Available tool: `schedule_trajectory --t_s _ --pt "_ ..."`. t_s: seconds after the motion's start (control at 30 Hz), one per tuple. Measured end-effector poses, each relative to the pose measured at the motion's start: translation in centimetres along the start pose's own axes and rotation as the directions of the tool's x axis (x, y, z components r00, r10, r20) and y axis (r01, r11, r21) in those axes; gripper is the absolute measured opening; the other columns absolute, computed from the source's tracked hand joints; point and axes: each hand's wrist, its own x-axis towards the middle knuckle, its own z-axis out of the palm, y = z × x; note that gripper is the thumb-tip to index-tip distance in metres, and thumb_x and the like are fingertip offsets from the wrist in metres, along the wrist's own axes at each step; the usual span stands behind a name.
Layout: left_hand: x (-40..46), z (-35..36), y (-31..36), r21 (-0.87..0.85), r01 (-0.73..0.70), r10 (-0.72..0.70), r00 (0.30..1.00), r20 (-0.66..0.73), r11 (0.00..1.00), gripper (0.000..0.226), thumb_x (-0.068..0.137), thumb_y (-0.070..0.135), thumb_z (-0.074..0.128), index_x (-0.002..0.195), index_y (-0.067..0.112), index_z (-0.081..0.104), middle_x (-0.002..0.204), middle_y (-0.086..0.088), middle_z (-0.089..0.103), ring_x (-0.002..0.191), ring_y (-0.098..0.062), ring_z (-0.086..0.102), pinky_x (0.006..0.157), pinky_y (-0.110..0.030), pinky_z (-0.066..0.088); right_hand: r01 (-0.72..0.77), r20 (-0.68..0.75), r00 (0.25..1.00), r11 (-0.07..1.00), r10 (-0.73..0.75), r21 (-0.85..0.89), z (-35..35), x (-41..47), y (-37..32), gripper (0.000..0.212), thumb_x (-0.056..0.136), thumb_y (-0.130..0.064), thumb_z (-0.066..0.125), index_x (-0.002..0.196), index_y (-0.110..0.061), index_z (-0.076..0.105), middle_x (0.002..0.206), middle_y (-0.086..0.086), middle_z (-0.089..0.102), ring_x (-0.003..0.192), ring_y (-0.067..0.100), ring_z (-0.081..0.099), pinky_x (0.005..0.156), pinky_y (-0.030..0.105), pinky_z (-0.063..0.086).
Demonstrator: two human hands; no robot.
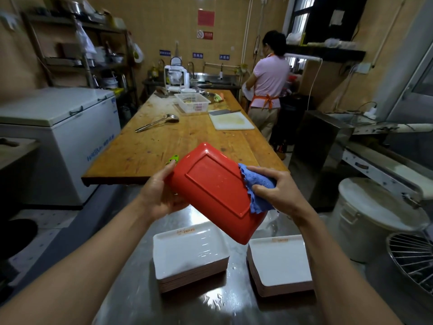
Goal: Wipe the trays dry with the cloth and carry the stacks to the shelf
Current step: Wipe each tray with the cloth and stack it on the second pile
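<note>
Overhead, both hands held a red tray (215, 191) upside down and tilted, above the steel counter (131, 289). The left hand (159, 195) gripped the tray's left long edge, thumb on the underside rim and fingers curled beneath. The right hand (276, 191) clutched a blue cloth (255, 186) bunched against the tray's right edge, fingers curled around it. Directly below the hands sat two stacks of trays, white faces up: the left stack (189, 254) under the left wrist, the right stack (281, 261) under the right forearm, a narrow strip of wet counter between them. The tray's lowest corner hung over that gap, apart from both stacks. Beyond the hands, a long wooden table (187, 134) stretched away, its near edge just behind the tray; a person in a pink shirt (269, 76) stood at its far right end.
</note>
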Motion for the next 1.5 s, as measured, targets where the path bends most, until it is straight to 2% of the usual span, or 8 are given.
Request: schedule_trajectory --t_s 0.27,0.4,0.53,0.63,0.93,1.23,1.4,1.5 --pt "0.2 0.3 -1.3 -0.098 -0.077 0.074 0.997 -0.036 0.992 0.019 0.092 0.032 0.053 0.084 0.018 0.062 0.058 0.003 0.064 0.051 -0.007 0.062 0.05 -0.02 0.053 0.023 -0.005 1.0 0.993 -0.023 -0.12 1.2 -0.1 1.6 0.041 0.092 -0.01 0.053 0.131 -0.022 0.053 0.137 0.0 0.044 0.118 0.007 0.043 0.098 0.023 0.035" --pt "0.3 0.4 -1.9 -0.18 -0.14 0.129 0.989 -0.074 0.974 0.015 0.093 0.024 0.053 0.085 0.015 0.062 0.058 0.003 0.067 0.05 -0.006 0.063 0.047 -0.019 0.052 0.076 -0.054 0.994 0.973 -0.09 -0.217 2.6 -1.7 3.0 0.043 0.095 -0.021 0.048 0.138 -0.026 0.044 0.147 -0.003 0.032 0.133 0.014 0.031 0.111 0.036 0.028" --pt "0.3 0.3 -2.7 -0.234 -0.162 0.14 0.984 -0.107 0.959 0.011 0.092 0.021 0.056 0.088 0.014 0.063 0.062 0.002 0.069 0.054 -0.007 0.066 0.048 -0.021 0.053 0.138 -0.069 0.984 0.945 -0.166 -0.297 4.0 -4.2 4.0 0.047 0.089 -0.04 0.038 0.134 -0.047 0.025 0.154 -0.009 0.015 0.141 0.01 0.011 0.113 0.033 0.015" --pt "0.1 0.5 -2.9 -0.288 -0.174 0.148 0.983 -0.11 0.942 0.009 0.092 0.018 0.055 0.089 0.013 0.062 0.065 0.0 0.071 0.058 -0.01 0.068 0.05 -0.024 0.055 0.188 -0.059 0.973 0.91 -0.225 -0.371 4.9 -5.6 4.6 0.051 0.09 -0.042 0.038 0.136 -0.047 0.017 0.154 -0.015 0.004 0.145 0.011 0.001 0.115 0.036 0.009" --pt "-1.2 2.0 -4.1 -0.124 -0.239 0.244 0.97 0.022 0.963 0.014 0.092 0.016 0.05 0.097 0.013 0.062 0.067 -0.001 0.07 0.058 -0.011 0.067 0.05 -0.024 0.053 0.262 -0.096 0.93 0.825 -0.354 -0.501 8.6 -5.1 3.1 0.05 0.094 -0.033 0.043 0.141 -0.032 0.027 0.153 -0.004 0.01 0.144 0.026 0.009 0.112 0.042 0.016" --pt "-2.6 1.9 -4.2 0.037 -0.368 0.364 0.927 0.085 0.929 0.025 0.093 0.021 0.049 0.112 0.012 0.063 0.096 -0.009 0.071 0.081 -0.018 0.067 0.063 -0.027 0.055 0.293 -0.076 0.932 0.862 -0.353 -0.413 12.3 -3.9 -0.1 0.052 0.095 -0.047 0.029 0.142 -0.047 0.008 0.157 -0.012 -0.004 0.147 0.016 -0.004 0.117 0.039 0.009" --pt "-3.3 2.1 -4.5 0.087 -0.38 0.375 0.924 0.07 0.921 0.029 0.094 0.024 0.048 0.118 0.013 0.061 0.108 -0.012 0.068 0.094 -0.021 0.066 0.077 -0.032 0.054 0.304 -0.026 0.946 0.909 -0.324 -0.287 12.2 -2.9 -1.9 0.05 0.095 -0.04 0.034 0.143 -0.039 0.024 0.158 -0.005 0.004 0.146 0.015 0.0 0.119 0.038 0.009" --pt "-3.5 2.0 -4.7 0.132 -0.369 0.365 0.93 0.051 0.92 0.028 0.095 0.024 0.048 0.114 0.01 0.062 0.099 -0.012 0.068 0.085 -0.022 0.064 0.072 -0.031 0.053 0.286 0.017 0.957 0.929 -0.29 -0.234 11.2 -1.3 -2.6 0.044 0.099 -0.029 0.038 0.143 -0.031 0.034 0.157 -0.002 0.011 0.145 0.017 0.011 0.118 0.042 0.015"
